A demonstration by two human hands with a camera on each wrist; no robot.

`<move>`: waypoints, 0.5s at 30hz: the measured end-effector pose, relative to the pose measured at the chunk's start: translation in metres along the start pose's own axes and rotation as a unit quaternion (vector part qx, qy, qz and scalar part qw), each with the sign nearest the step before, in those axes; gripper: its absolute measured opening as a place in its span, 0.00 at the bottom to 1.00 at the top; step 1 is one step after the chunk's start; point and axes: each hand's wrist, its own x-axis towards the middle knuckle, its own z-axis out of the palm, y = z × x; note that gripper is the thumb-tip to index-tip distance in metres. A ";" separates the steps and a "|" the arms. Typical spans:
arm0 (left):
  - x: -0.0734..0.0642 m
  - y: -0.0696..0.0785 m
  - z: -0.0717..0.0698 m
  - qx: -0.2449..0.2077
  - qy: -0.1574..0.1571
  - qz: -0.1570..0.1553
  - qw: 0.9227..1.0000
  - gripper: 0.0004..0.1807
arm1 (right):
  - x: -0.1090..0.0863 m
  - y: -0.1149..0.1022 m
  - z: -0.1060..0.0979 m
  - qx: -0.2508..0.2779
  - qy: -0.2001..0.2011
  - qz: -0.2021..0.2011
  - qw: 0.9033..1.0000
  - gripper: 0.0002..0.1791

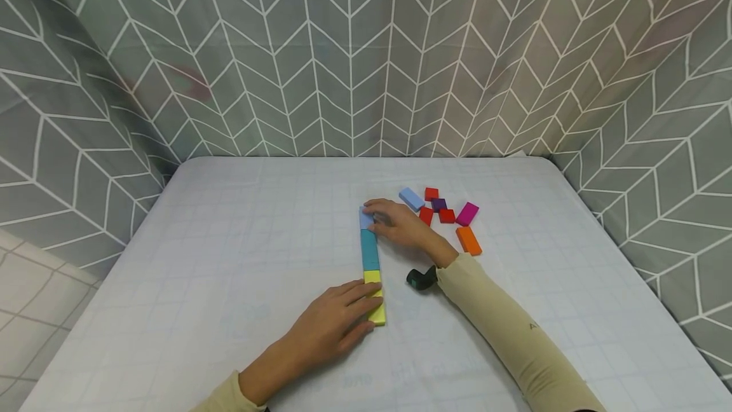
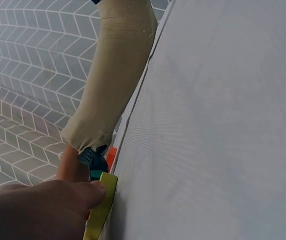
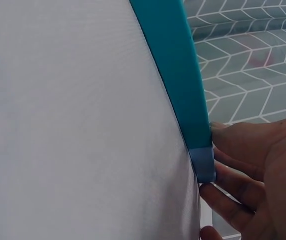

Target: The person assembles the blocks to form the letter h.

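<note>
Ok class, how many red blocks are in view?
3: one red block beyond the purple block, one beside the magenta block, one partly behind the right hand. More could be hidden.

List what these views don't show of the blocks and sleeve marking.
- Head: part of the yellow stretch, and any joint there, covered by the left hand.
- Head: part of the row's light blue block, covered by the right hand.
- Head: the sleeve marking, too small to read.
- Right wrist: one end of the teal strip, cut off by the top edge.
</note>
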 end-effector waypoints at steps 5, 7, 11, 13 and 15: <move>0.000 0.000 0.000 0.002 -0.002 -0.001 1.000 0.21 | -0.001 0.001 0.001 0.000 0.006 -0.002 1.000 0.23; 0.000 0.000 0.000 0.002 -0.004 -0.005 1.000 0.21 | -0.001 0.002 0.001 0.000 0.008 -0.003 1.000 0.23; 0.000 0.001 0.001 -0.002 -0.013 -0.015 1.000 0.22 | -0.005 0.006 -0.003 0.008 0.023 0.008 1.000 0.24; 0.000 0.001 0.001 -0.004 -0.016 -0.018 1.000 0.22 | -0.007 0.008 -0.008 0.008 0.041 0.009 0.999 0.25; 0.000 0.001 0.000 -0.002 -0.019 -0.019 1.000 0.23 | -0.009 0.013 -0.014 0.004 0.063 0.003 0.998 0.24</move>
